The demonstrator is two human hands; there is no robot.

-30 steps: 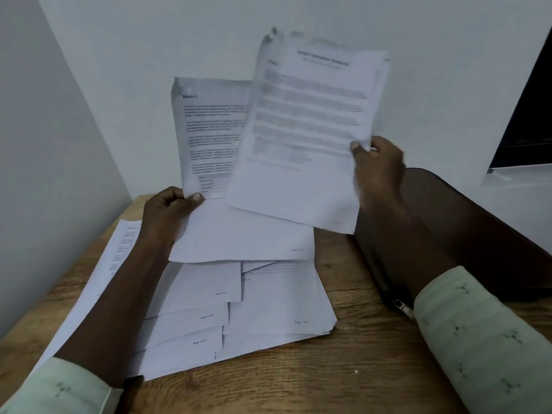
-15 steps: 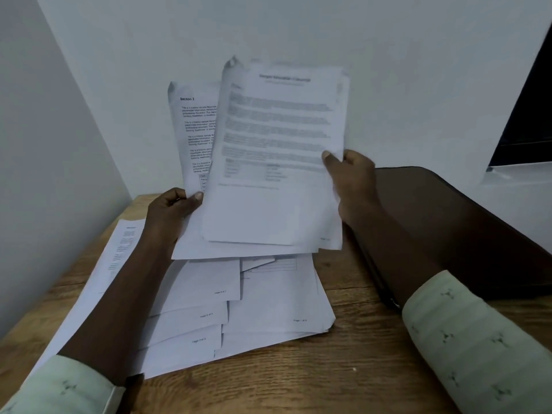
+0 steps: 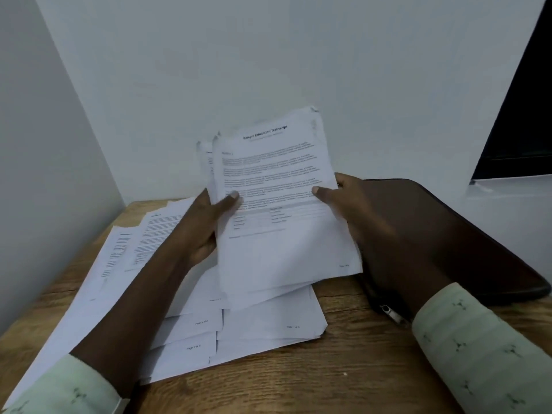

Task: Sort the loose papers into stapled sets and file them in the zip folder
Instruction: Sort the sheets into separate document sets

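Left of frame: loose papers [image 3: 119,264] fanned flat on the wooden tabletop [image 3: 298,383]. They are white printed sheets, text too small to read. Lower centre: overlapping pile [image 3: 268,327] with page-number footers, one roughly "Page 3 of 5". Left hand [image 3: 206,225] grips the left edge of the sheaf [image 3: 283,234], thumb on the front. The sheaf is centre frame, raised over the pile and tilted: several white sheets, unevenly aligned, top corners crumpled. Its heading reads "Sample Education Transcript", with paragraphs and a small table below. Right hand [image 3: 352,210] grips the right edge, thumb on the front. Right of frame: dark zip folder [image 3: 466,234] flat on the tabletop, metal zip pull [image 3: 391,313] at its near corner.
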